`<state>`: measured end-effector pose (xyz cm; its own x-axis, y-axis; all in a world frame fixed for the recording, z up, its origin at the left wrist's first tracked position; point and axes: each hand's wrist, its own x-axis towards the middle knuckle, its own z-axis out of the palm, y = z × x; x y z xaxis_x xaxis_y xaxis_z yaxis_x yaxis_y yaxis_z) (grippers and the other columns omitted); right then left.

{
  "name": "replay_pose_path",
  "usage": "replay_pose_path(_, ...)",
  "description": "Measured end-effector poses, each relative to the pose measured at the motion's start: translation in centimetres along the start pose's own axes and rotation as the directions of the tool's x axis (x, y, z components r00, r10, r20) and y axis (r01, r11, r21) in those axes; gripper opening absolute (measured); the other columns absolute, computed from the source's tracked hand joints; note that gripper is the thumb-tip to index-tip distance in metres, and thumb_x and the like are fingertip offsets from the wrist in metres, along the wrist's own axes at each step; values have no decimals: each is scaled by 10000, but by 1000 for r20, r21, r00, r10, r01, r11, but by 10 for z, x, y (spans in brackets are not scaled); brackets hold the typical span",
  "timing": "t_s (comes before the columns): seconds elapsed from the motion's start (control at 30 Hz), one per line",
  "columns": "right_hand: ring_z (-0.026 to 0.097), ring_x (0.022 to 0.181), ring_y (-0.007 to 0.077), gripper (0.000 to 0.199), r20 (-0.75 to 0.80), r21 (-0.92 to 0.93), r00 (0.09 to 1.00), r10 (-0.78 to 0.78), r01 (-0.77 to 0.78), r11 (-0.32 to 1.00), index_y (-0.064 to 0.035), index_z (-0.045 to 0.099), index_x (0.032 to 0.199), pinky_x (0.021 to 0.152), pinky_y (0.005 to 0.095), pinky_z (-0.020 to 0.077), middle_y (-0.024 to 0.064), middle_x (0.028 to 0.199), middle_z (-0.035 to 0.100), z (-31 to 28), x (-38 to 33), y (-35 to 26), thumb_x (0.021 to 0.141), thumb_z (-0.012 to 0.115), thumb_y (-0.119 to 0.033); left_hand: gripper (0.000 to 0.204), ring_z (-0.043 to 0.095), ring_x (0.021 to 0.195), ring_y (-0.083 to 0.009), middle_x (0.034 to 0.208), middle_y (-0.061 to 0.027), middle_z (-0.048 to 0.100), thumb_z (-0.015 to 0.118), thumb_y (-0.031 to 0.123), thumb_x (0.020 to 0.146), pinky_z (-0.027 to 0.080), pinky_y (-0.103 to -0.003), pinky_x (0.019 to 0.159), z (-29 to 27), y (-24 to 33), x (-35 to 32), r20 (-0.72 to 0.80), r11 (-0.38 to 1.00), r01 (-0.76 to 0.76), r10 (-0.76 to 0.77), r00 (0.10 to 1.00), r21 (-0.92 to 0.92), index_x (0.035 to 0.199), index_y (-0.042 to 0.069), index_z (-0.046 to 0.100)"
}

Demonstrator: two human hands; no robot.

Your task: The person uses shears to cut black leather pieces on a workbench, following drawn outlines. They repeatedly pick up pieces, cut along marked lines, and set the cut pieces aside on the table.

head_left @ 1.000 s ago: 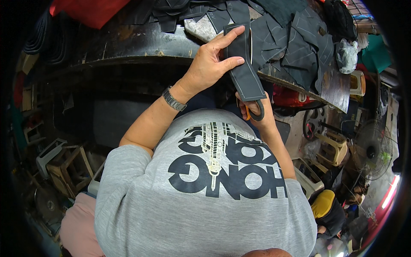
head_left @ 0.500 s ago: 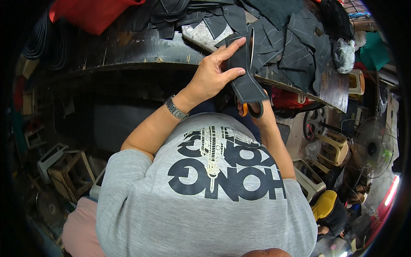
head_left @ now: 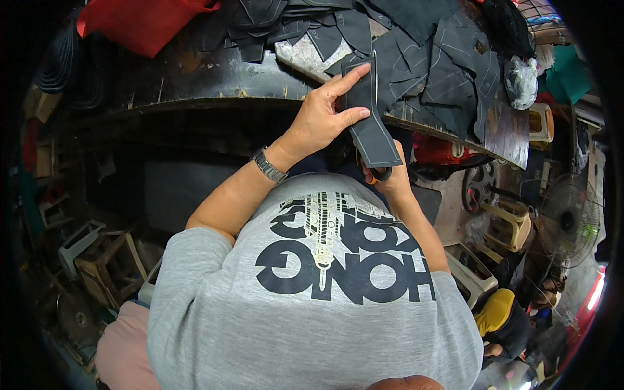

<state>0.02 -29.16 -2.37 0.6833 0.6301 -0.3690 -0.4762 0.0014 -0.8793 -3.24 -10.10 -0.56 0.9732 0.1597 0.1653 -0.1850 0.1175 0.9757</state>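
My left hand (head_left: pixel 323 117) grips a long dark strip of fabric (head_left: pixel 370 123) marked with pale chalk lines, thumb and fingers pinching its upper part. The strip hangs down over my right hand (head_left: pixel 388 184), which holds orange-handled scissors (head_left: pixel 379 174) just below it; the blades are hidden behind the fabric. A metal watch (head_left: pixel 269 165) sits on my left wrist. Both hands are just in front of the edge of a dark worktable (head_left: pixel 195 78).
Several dark cut fabric pieces (head_left: pixel 429 58) cover the table's right part. A red cloth (head_left: pixel 140 23) lies at the far left, a white plastic bag (head_left: pixel 522 78) at the right. Wooden stools (head_left: pixel 107 266) stand lower left; plastic chairs (head_left: pixel 504 227) and a fan (head_left: pixel 569 218) stand at right.
The strip has turned more upright and my left hand has shifted its grip along it. The scissors' blade that showed beside the strip half a second ago is now hidden.
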Motion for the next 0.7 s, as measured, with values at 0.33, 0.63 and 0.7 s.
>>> replay_pose_path(0.33,546,488,117,340,8,-86,998,69,-68,994,-39,577,730,429,239,447,46,620,554,1,-3,-20,869,723,-313,588,557,1184,-228,1260,-102,588,701,2,792,434,-314,1019,-87,103,135,-32,891,-361,384,923,275,1351,1,521)
replay_pose_path(0.63,561,517,138,380,-38,64,993,108,-106,992,-36,584,757,472,251,458,71,649,563,-26,-28,-12,868,702,-380,389,619,1078,-145,1250,-57,648,729,137,854,499,-309,909,-44,56,109,144,799,-366,340,929,476,1238,116,664)
replay_pose_path(0.7,558,521,133,375,-27,-17,987,161,-161,987,-34,588,758,475,249,458,59,637,559,-27,-29,-14,860,716,-372,381,642,1034,-151,1214,-65,668,731,112,848,510,-299,904,-21,41,94,199,815,-366,308,931,450,1224,121,672)
